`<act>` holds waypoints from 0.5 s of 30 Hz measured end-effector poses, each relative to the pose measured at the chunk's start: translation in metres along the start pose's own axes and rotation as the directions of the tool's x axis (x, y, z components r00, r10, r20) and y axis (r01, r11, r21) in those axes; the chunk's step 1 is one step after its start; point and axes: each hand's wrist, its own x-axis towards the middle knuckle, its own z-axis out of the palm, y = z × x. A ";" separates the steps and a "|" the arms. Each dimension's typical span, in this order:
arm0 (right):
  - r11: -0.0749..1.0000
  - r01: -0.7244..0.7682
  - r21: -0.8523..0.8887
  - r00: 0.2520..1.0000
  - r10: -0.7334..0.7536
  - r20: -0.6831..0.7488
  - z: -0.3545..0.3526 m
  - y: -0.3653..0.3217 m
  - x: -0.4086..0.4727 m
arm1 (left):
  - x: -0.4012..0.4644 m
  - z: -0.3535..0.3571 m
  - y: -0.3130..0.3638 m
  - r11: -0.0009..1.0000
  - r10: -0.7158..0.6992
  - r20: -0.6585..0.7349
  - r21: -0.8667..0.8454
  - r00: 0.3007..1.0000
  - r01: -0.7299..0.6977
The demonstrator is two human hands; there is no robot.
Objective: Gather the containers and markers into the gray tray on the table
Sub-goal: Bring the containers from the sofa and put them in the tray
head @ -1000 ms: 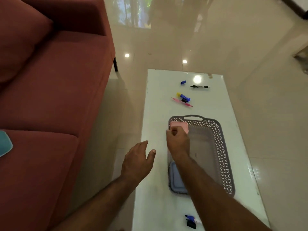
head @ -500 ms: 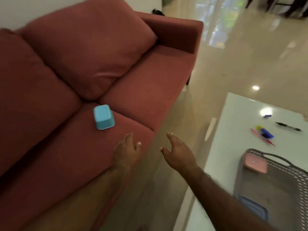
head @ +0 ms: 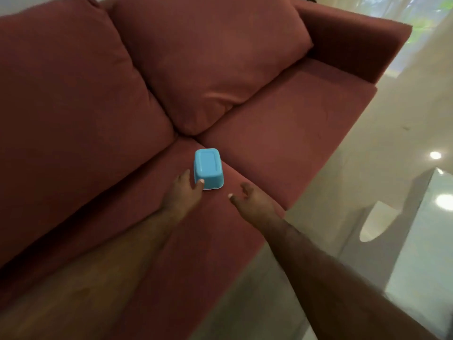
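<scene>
fingers of left hand (head: 182,192), spread, now touch blue container (head: 208,168); right hand (head: 250,200) spread nearby.

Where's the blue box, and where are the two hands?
Blue box (head: 207,165): head view, its upturned flat bottom.
Left hand (head: 184,192): head view, back of the hand.
Right hand (head: 253,201): head view, back of the hand.

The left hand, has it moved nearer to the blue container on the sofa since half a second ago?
Yes. The left hand has gone forward over the sofa seat, and its thumb now touches the blue container.
</scene>
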 end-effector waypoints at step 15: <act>0.856 -0.136 0.499 0.991 0.115 0.072 0.058 -0.034 0.082 | 0.059 0.040 -0.004 0.879 -0.184 0.123 -0.423 0.975 0.219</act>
